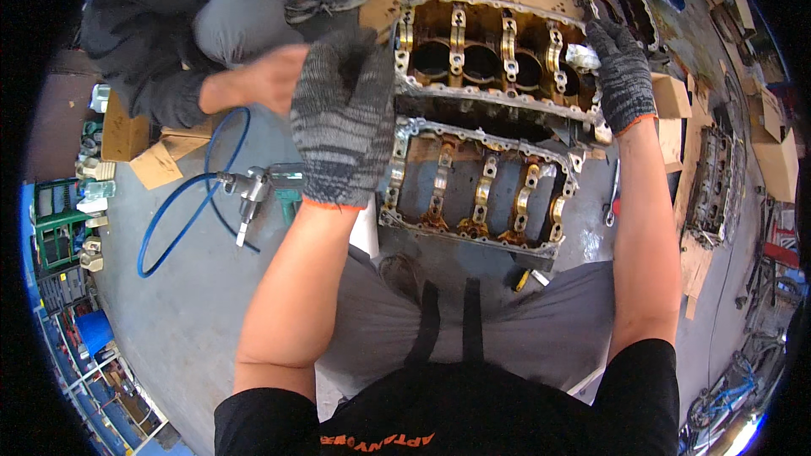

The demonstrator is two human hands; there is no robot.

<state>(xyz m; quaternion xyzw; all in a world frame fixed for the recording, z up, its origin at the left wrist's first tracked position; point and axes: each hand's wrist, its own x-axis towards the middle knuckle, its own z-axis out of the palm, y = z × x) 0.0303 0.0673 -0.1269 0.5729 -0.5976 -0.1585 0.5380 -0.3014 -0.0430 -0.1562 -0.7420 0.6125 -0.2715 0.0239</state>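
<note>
An oily engine block (486, 93) lies crankcase side up on cardboard, with its bearing caps and dark cylinder bores showing. My right hand (623, 74), in a grey knit glove, grips the block's right end. Close to those fingers is a crumpled whitish piece (581, 57), its kind unclear. My left hand (345, 122), gloved alike, is held over the block's left end with fingers extended; nothing shows in it, and I cannot tell whether it touches the block. Nearer me is an open ladder-like engine frame (487, 188) with several bearing arches.
Another person's bare hand (274, 78) is just left of my left glove. An air impact wrench (249, 190) with a blue hose (152, 224) lies on the floor. A long metal engine part (714, 186) and cardboard boxes (773, 139) stand right; a wrench (612, 203) lies nearby.
</note>
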